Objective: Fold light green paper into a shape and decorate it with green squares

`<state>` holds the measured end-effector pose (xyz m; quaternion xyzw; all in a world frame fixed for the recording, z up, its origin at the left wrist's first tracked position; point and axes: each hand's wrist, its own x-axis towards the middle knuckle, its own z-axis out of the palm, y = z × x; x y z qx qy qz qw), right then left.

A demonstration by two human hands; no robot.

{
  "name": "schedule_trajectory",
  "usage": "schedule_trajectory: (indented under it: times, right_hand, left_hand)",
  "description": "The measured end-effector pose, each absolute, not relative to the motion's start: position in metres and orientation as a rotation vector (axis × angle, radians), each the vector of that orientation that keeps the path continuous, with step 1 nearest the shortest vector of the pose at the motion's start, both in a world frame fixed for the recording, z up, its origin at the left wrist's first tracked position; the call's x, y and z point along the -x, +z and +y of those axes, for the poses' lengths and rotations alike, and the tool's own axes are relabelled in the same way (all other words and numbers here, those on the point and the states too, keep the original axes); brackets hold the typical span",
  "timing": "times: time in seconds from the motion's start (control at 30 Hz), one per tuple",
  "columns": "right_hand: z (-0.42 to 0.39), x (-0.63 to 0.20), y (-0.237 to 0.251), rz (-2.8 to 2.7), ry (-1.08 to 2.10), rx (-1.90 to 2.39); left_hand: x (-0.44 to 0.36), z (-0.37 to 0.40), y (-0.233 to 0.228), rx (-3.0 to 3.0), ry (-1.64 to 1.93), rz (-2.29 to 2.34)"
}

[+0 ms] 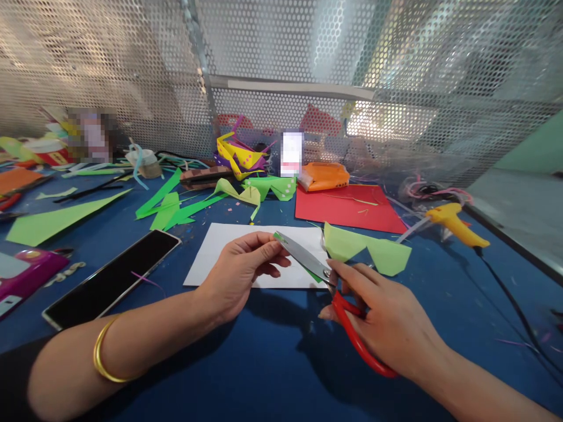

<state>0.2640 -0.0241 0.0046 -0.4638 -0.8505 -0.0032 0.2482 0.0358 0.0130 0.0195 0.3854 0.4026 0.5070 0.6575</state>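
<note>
Your left hand (pixel 240 269) pinches a green strip (pixel 315 276), right hand (pixel 382 310) grips scissors (pixel 303 252) along it; the pale-green mask (pixel 389 252) looks cut out, this strip seems unfinished.

Light streams through a mesh wall (pixel 272 47) beyond the left hand (pixel 240 266) and right hand (pixel 387 310), brightest past the right, with soft shadows on the counter (pixel 237 381) beneath both; a pixelated screen (pixel 291 153) glows white ahead, and wide-angle distortion stretches the edges.
</note>
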Motion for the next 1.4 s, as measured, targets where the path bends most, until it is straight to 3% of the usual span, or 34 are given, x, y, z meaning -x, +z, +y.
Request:
schedule_trajectory:
  times: [0.43,1.4]
  right_hand:
    - [-0.0246,-0.2601,0.0035,-2.307,-0.031,1.232]
    - [-0.0262,-0.2617,0.0047,-2.297,0.244,1.233]
  left_hand:
    - [-0.0370,0.0086,0.0182,-0.836,1.130,0.904]
    - [-0.0369,0.0093,0.0177,-0.925,1.093,0.947]
